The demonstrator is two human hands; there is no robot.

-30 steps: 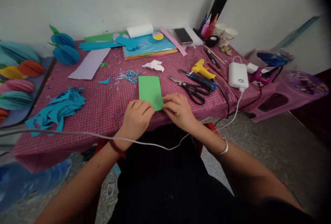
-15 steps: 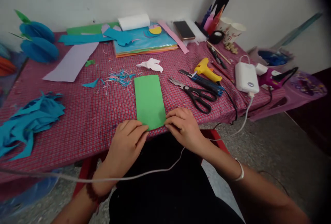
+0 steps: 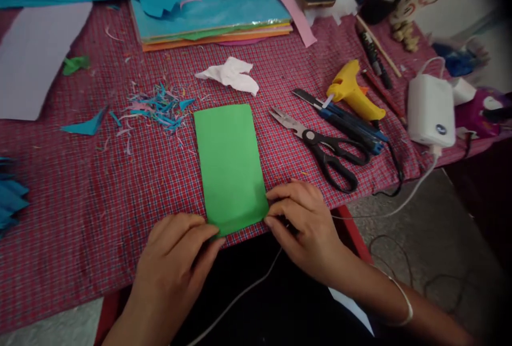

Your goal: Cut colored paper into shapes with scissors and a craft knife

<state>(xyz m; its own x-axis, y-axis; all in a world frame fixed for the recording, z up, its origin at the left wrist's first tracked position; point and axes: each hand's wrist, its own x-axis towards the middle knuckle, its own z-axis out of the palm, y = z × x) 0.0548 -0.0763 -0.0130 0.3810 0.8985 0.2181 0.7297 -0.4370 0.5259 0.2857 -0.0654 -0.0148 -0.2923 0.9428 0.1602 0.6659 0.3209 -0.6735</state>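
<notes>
A folded green paper rectangle [image 3: 230, 165] lies on the red checked tablecloth [image 3: 112, 191], its near edge at the table's front. My left hand [image 3: 176, 266] rests at the paper's near left corner, fingers together and touching the edge. My right hand [image 3: 304, 223] pinches the near right corner with curled fingers. Both hands sit at the table's front edge, over my dark lap.
Black-handled scissors [image 3: 324, 149], a yellow glue gun [image 3: 354, 93], a blue cutter [image 3: 344, 122] and a white power bank [image 3: 430, 111] lie to the right. A crumpled white paper [image 3: 232, 75], blue paper scraps [image 3: 158, 109] and a stack of coloured sheets [image 3: 212, 10] lie beyond. A white cable [image 3: 236, 298] crosses my lap.
The camera has moved closer and tilted down toward the table. My hands have stayed at the near corners of the green paper, which has not shifted on the cloth.
</notes>
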